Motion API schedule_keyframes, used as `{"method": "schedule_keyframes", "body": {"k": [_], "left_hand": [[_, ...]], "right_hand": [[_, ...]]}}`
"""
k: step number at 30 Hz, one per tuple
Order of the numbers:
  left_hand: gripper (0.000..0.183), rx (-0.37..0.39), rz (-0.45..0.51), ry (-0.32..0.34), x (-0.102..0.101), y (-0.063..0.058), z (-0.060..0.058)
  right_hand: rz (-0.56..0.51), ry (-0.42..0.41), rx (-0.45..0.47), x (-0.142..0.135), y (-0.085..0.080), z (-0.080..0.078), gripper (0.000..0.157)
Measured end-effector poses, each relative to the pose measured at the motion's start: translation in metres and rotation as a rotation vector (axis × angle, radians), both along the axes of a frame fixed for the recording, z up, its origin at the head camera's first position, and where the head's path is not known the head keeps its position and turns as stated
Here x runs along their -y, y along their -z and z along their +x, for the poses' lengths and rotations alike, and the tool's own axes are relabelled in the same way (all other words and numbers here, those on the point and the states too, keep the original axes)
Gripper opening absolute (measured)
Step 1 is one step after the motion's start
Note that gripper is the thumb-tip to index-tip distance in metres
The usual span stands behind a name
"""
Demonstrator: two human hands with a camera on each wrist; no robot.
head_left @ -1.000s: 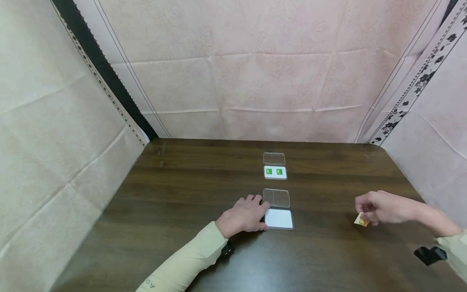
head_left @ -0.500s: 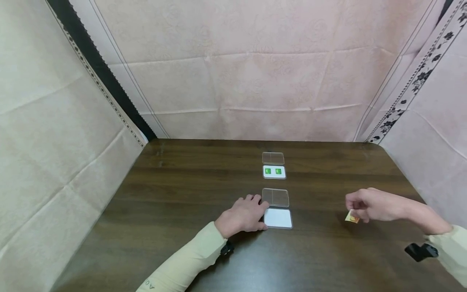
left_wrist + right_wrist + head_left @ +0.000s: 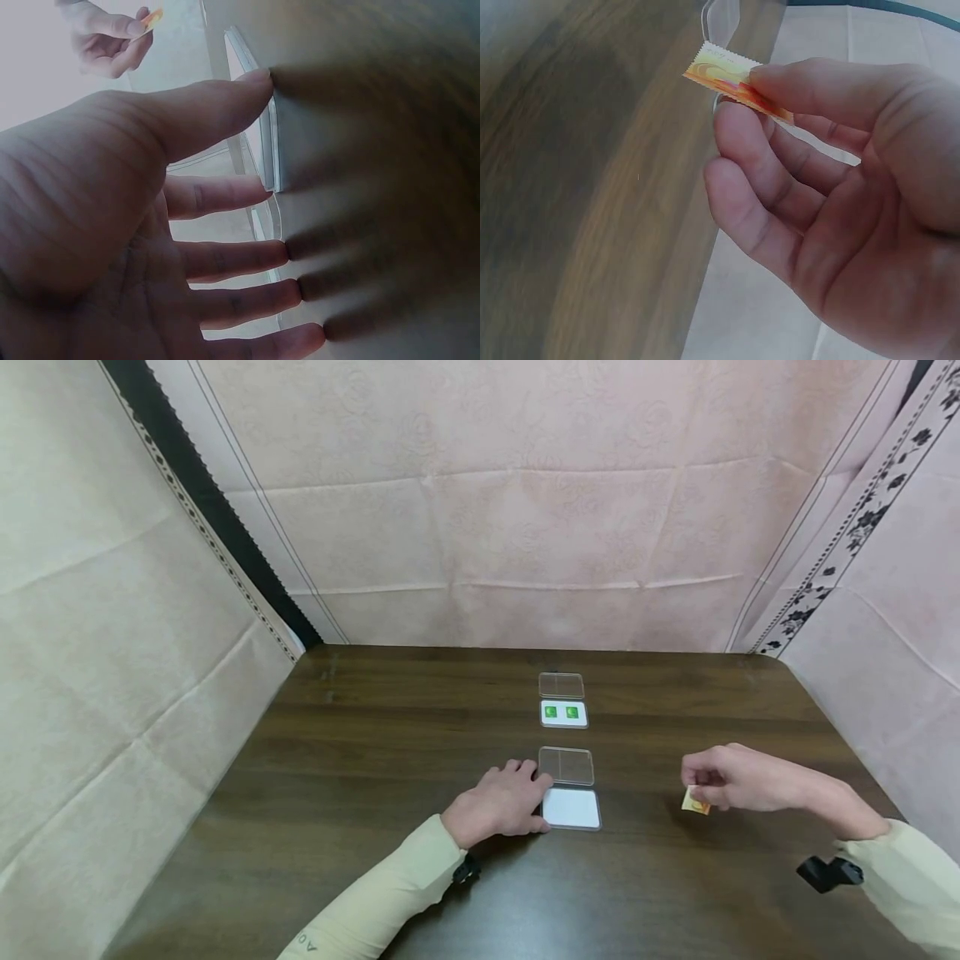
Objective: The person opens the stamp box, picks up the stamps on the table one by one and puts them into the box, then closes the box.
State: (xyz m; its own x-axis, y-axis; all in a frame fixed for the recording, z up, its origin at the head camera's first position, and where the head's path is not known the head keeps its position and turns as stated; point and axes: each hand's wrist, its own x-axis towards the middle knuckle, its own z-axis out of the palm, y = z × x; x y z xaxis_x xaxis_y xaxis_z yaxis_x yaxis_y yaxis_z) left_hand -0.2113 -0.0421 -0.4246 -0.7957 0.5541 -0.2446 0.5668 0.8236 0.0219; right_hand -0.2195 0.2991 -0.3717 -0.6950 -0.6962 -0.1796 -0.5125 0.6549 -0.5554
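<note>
My right hand [image 3: 742, 778] pinches a yellow-orange postage stamp [image 3: 721, 73] between thumb and fingers, above the table to the right; its edges look perforated. My left hand [image 3: 501, 803] rests on the table with fairly straight, spread fingers. Its thumb and index fingertip touch or nearly touch the left edge of the near flat case. That case has a plain white base [image 3: 572, 808] and a clear lid [image 3: 566, 766] folded back behind it. Farther away, a similar case [image 3: 565, 723] lies opened, with two small green squares [image 3: 572, 712] on its white base.
Both cases lie in one line on the dark wooden table [image 3: 390, 727]. Pale cloth [image 3: 480, 527] hangs behind the table and at both sides. A black device [image 3: 830, 873] sits at the right wrist, and another [image 3: 467, 868] at the left.
My right hand has moved left over the table toward the near case, still pinching the stamp. The left hand and both cases stay where they were.
</note>
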Motion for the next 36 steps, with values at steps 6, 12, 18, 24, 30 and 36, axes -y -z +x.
{"method": "schedule_keyframes", "body": {"k": [6, 12, 18, 24, 30, 36], "left_hand": [[0.057, 0.001, 0.006, -0.002, 0.0, 0.0, 0.0], [0.058, 0.009, 0.019, -0.007, 0.001, 0.001, -0.001], [0.058, 0.006, 0.022, -0.006, 0.001, 0.0, -0.001], [0.058, 0.002, 0.016, 0.001, 0.001, -0.001, 0.0], [0.059, 0.004, 0.011, 0.005, 0.001, 0.0, -0.001], [0.059, 0.006, 0.009, -0.003, 0.001, 0.001, -0.001]], "right_hand": [[-0.021, -0.009, -0.005, 0.012, 0.004, -0.002, 0.013], [-0.027, -0.007, -0.023, 0.022, 0.006, -0.005, 0.011], [-0.026, -0.004, -0.026, 0.032, 0.008, -0.007, 0.009], [-0.033, -0.008, -0.019, 0.04, 0.012, -0.01, 0.009], [-0.036, -0.01, -0.013, 0.049, 0.015, -0.014, 0.007], [-0.059, -0.027, -0.021, 0.058, 0.019, -0.017, 0.008]]}}
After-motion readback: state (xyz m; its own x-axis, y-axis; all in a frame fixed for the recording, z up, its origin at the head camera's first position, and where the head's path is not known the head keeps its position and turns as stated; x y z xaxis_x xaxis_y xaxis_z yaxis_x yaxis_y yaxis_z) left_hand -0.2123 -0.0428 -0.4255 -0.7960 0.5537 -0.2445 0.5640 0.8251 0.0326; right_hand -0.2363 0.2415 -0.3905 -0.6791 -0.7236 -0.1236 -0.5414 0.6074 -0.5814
